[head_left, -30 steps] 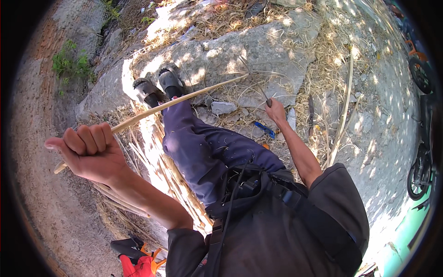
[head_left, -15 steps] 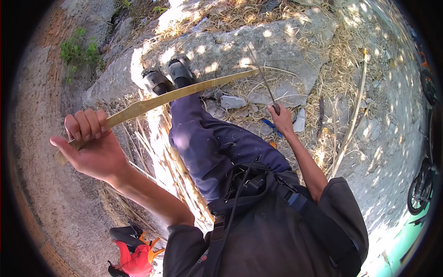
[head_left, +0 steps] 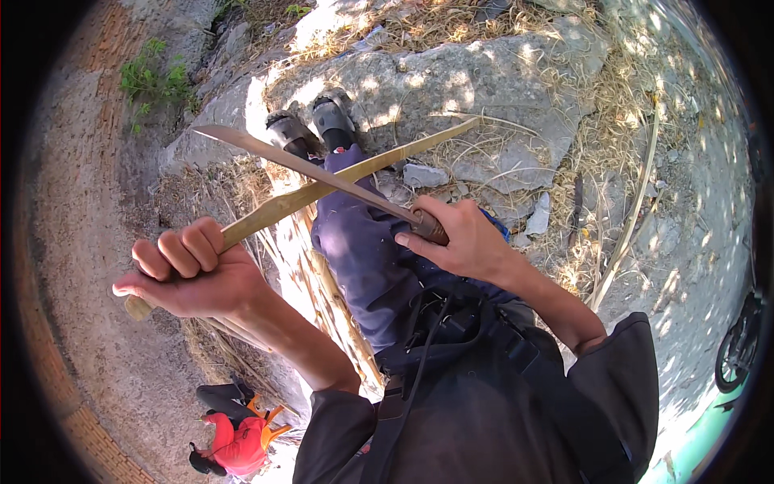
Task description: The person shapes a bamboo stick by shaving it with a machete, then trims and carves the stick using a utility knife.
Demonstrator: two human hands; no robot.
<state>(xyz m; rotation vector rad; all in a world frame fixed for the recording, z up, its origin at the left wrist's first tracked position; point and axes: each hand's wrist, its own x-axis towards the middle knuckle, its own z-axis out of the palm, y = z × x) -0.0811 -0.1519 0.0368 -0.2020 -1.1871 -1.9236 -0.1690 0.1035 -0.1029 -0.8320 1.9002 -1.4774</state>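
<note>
"Pale yellow-brown, that strip [head_left: 278, 206]: where does it run?"

"Slantwise, from the left hand [head_left: 197, 274] up across the trousers [head_left: 347, 234], its far tip over the grey slab [head_left: 484, 77]. Whether that tip touches rock, I can't tell."

"And the left grip?"

"Fingers curled tight round the strip near its lower end, with a stub poking out past the fist."

"What about the right hand [head_left: 472, 242]?"

"Wrapped round the handle of a knife [head_left: 363, 194]. The blade slants up and left, crossing in front of the strip (touching it or just above, I can't say), and its tip reaches out left of the shoes [head_left: 330, 117]."

"What lies below?"

"Poles [head_left: 332, 302], piled along the left side of the legs. A blue thing [head_left: 496, 224] shows partly behind the right hand, a pale stone [head_left: 426, 176] lies near the slab, and dry shavings [head_left: 584, 121] are scattered to the right."

"Anyone else about?"

"One person [head_left: 242, 444] in red at lower left, by an orange chair [head_left: 278, 431]. Upper left, a green plant [head_left: 153, 77]."
</note>
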